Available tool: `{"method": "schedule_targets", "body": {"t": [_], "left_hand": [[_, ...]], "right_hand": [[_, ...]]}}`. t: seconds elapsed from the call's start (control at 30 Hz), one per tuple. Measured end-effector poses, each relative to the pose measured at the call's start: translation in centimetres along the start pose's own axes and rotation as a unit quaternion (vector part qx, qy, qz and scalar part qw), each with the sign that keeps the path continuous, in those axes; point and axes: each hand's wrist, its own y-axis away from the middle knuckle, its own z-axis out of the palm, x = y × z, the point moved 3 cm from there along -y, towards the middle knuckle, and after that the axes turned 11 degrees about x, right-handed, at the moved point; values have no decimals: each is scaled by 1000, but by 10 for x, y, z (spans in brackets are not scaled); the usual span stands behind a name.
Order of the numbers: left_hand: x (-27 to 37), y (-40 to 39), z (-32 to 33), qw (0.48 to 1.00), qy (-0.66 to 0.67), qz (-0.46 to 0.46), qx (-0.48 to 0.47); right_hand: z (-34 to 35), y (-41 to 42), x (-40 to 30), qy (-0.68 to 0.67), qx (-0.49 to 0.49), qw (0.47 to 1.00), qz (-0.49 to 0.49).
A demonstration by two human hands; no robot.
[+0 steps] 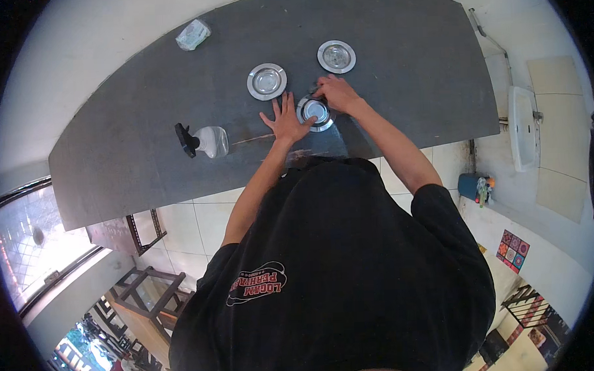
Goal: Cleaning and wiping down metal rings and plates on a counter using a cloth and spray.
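A round metal ashtray (316, 111) lies on the dark grey tabletop (397, 98) near its front edge. My left hand (288, 121) is spread flat on the table at its left, the thumb resting on the ashtray. At the ashtray's upper right, the curled fingers of my right hand (337, 92) hold something small and dark, perhaps a cloth or pad, partly hidden. Two similar metal ashtrays lie farther back: one (267, 82) behind my left hand, the other (336, 57) behind my right hand.
A clear spray bottle with a black trigger head (212, 142) lies on the table to the left. Toward the back left edge is a small plastic packet (193, 35). A white wall sink (523, 128) stands beyond the table's right end, and a wooden stool (151, 293) is at lower left.
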Motion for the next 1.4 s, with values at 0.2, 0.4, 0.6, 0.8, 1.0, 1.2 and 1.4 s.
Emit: {"method": "schedule_targets", "body": {"t": [0.2,0.4,0.6,0.8,1.0,1.2,1.4], "left_hand": [[3,0,-5,1000,-10,-10,-8],[1,-6,6,999,-48,20,10],[7,0,-11,998,33,39,48],[23,3,-13,951,9,307,29],[23,7,-4,960,-12,275,55],[26,9,-9,968,11,247,43],[24,7,-5,969,36,242,38]], "right_hand": [[14,82,-8,42,38,989,134],[21,107,7,-35,59,984,166],[-7,83,37,-258,180,895,315],[21,60,24,-152,103,977,113],[27,83,5,-44,107,982,149],[40,130,-11,-119,83,977,153],[20,101,13,-205,165,937,232]]}}
